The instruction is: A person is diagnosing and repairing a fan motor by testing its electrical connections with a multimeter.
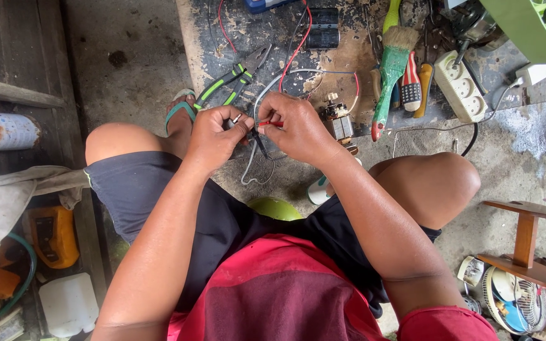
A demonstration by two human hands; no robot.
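Note:
My left hand [215,134] and my right hand [293,124] meet above my knees, pinching thin wires between thumb and fingers. The right fingers pinch a red wire [269,124]; the left fingers hold a bare wire end [237,119]. A grey wire [253,165] loops down below both hands. Just right of my right hand lies a small electric motor [339,121] with copper windings. Green-handled pliers [234,78] lie on the worn board [235,38] just beyond my left hand.
On the board lie a green-handled paint brush [390,69], screwdrivers [416,86], a white power strip [460,87] and black capacitors [322,28]. A wooden stool [528,235] and a small fan [512,300] stand at right. A rusty can [1,131] and yellow meter [53,235] are at left.

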